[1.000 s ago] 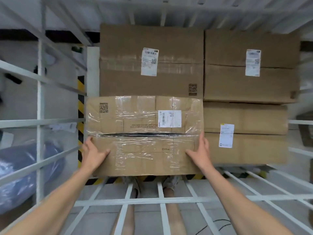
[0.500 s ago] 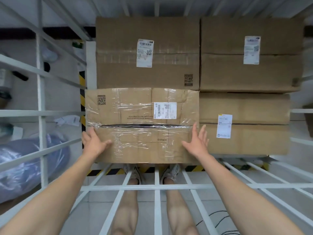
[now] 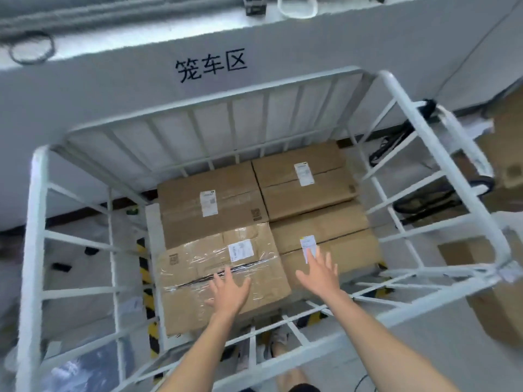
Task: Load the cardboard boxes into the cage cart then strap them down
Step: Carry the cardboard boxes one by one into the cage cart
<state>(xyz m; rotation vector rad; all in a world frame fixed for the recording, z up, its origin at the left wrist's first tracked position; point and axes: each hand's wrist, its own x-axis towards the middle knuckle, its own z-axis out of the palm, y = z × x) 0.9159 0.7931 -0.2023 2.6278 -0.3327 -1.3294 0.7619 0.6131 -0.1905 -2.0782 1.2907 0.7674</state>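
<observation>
- Left hand (image 3: 229,288) hangs spread and empty over the near half of the taped box (image 3: 220,275); whether it touches the film cannot be told
- Right hand (image 3: 319,274) is likewise spread, holding nothing, above the seam between that box and the near-right box (image 3: 331,244)
- The taped box lies in the near-left corner of the cage cart (image 3: 396,114)'s floor, long axis running left to right, directly below the left hand; three more boxes fill the other corners, one layer deep
- No strap shows, so strapping judged not yet begun
</observation>
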